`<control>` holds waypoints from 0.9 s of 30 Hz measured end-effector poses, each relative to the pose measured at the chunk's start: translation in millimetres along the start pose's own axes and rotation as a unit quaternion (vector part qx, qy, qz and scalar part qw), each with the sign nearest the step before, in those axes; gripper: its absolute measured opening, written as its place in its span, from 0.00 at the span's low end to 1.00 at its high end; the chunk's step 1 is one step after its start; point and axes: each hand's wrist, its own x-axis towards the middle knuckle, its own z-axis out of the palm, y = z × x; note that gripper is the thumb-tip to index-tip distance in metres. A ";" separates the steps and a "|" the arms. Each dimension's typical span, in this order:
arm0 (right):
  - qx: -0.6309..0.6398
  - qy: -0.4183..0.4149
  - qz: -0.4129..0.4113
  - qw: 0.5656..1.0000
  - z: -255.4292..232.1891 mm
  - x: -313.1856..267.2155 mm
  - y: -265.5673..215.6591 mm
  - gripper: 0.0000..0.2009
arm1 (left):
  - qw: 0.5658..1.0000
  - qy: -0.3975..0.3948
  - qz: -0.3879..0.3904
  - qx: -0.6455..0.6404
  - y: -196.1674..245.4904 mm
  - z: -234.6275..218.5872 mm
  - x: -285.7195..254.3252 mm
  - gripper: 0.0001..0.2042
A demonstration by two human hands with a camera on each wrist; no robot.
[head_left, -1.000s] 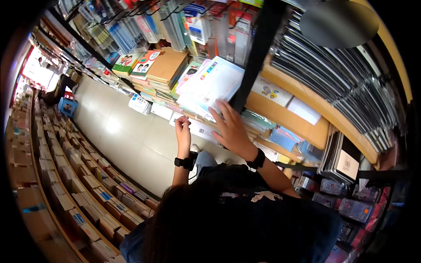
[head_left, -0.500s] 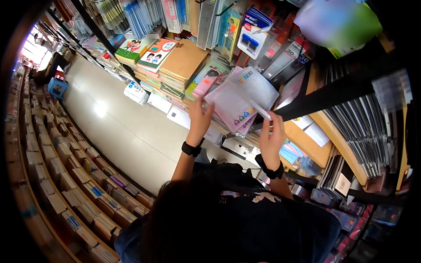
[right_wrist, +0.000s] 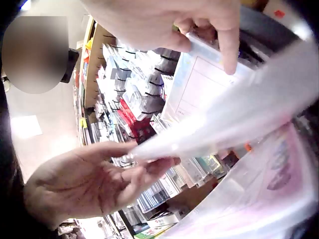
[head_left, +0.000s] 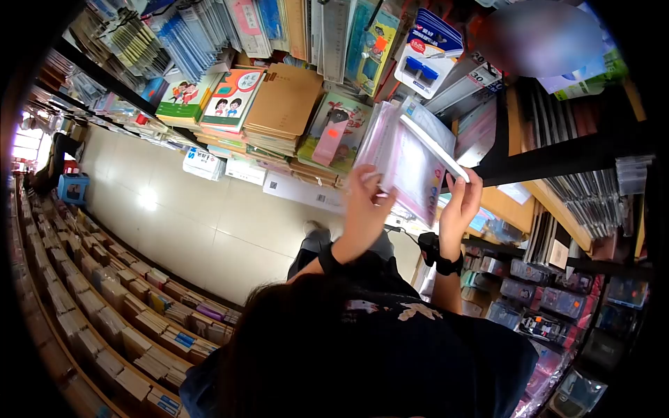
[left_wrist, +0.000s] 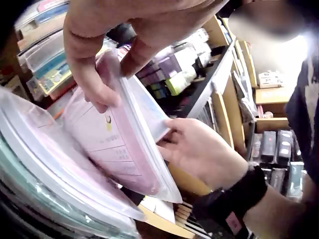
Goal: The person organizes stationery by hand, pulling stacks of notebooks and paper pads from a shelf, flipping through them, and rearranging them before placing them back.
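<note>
My left hand (head_left: 366, 212) pinches the near edge of a pink paper pack in a clear sleeve (head_left: 411, 164); in the left wrist view, thumb and fingers of that hand (left_wrist: 107, 55) grip the sleeved pack (left_wrist: 117, 144) from both sides. The right hand (head_left: 460, 209) holds the corner of a white-edged pack (head_left: 435, 148), tilted up beside the pink one. In the right wrist view the right hand (right_wrist: 169, 22) has a finger on a white ruled sheet (right_wrist: 199, 84), while the left hand (right_wrist: 99, 181) holds a sleeve edge.
Tan notebooks (head_left: 282, 104), picture-covered books (head_left: 233, 97) and a pink item (head_left: 329, 141) lie left of the packs. Above hang carded goods (head_left: 425, 52). A dark shelf post (head_left: 557, 150) stands to the right, and book rows (head_left: 132, 306) line the left.
The left hand has moved right, from beside the packs to gripping their near edge. The right hand and the white-edged pack have shifted slightly right; the pink pack is tilted up more.
</note>
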 end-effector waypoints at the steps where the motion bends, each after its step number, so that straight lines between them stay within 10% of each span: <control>1: -0.002 -0.001 0.000 1.000 1.3 -0.1 -0.5 0.08 | 1.000 0.000 -0.001 -0.002 3.7 8.5 -5.6 0.18; 7: -0.133 -0.163 -0.068 0.975 1.1 -12.3 -16.8 0.07 | 0.992 -0.054 0.081 -0.084 7.4 12.3 -10.3 0.22; 11: -0.250 -0.256 -0.124 0.925 8.8 -26.0 -4.9 0.13 | 0.971 -0.058 0.093 0.214 1.2 -19.8 -13.0 0.23; 13: -0.291 -0.279 -0.131 0.906 12.9 -32.0 -1.5 0.15 | 0.912 0.062 0.159 0.373 -4.4 -29.1 -11.2 0.25; 21: -0.406 -0.301 -0.156 0.849 42.8 -41.0 -11.1 0.30 | 0.971 0.072 0.098 0.205 -14.9 -25.3 -16.1 0.28; 27: -0.338 -0.243 -0.045 0.908 33.0 -31.5 -15.3 0.28 | 0.982 -0.042 0.165 0.076 15.3 -20.8 -12.2 0.26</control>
